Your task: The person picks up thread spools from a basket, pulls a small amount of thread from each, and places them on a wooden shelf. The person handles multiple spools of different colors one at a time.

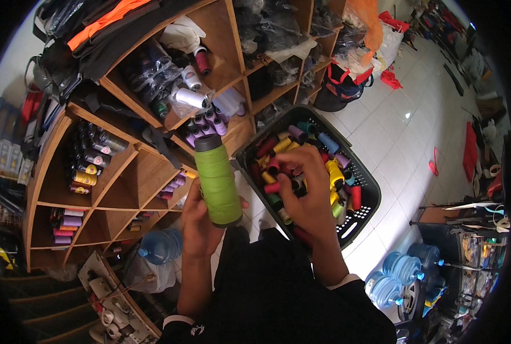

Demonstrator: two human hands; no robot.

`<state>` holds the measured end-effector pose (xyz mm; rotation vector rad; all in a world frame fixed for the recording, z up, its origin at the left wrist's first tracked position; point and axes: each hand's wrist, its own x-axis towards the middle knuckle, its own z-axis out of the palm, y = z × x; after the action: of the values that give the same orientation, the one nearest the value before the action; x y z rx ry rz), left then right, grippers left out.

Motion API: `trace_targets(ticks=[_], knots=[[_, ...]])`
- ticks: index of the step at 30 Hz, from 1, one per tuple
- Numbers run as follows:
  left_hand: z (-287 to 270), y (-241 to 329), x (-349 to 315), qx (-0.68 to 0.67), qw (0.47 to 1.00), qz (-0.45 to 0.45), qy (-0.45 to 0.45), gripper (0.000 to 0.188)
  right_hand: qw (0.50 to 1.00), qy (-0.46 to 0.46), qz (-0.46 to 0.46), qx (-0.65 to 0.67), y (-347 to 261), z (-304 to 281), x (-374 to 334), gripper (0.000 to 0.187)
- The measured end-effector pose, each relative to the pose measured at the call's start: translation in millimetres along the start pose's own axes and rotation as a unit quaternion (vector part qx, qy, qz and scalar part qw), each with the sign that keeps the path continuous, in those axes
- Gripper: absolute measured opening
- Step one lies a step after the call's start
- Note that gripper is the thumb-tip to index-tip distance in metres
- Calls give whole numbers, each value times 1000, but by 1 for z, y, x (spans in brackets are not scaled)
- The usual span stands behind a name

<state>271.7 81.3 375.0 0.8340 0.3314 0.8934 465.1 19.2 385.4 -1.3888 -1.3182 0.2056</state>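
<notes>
Green spool (pixel 217 181) upright in the left hand (pixel 200 225), fingers wrapped round its lower half, dark cap on top — held up in front of the shelf (pixel 123 166), level with the basket's near-left rim. Right hand (pixel 305 194) down inside the basket (pixel 363 213), fingers curled among the spools (pixel 336 172); cannot tell whether gripping one. Basket dark, slotted, on the tiled floor (pixel 404 132), packed with yellow, red, teal, purple and pink spools right up to its far edge. Purple spools (pixel 207 127) bunched at the front edge of a middle shelf compartment; dark and yellow ones (pixel 86 157) stacked in the compartment toward the shelf's left end. Blue water bottles (pixel 402 274) on the floor beyond the basket's right corner — another (pixel 159 245) by the shelf's lower edge.
</notes>
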Motion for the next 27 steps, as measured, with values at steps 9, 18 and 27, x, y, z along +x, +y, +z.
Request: trace_targets(ticks=[9, 18, 27], knots=[[4, -5, -4, 31, 999, 5, 28, 55, 991, -56, -119, 38, -24, 3, -2, 29], [9, -4, -6, 21, 1000, -8, 20, 56, 991, -93, -79, 61, -23, 3, -4, 12], [9, -4, -8, -104, 994, -34, -14, 59, 998, -58, -29, 7, 15, 12, -6, 9]])
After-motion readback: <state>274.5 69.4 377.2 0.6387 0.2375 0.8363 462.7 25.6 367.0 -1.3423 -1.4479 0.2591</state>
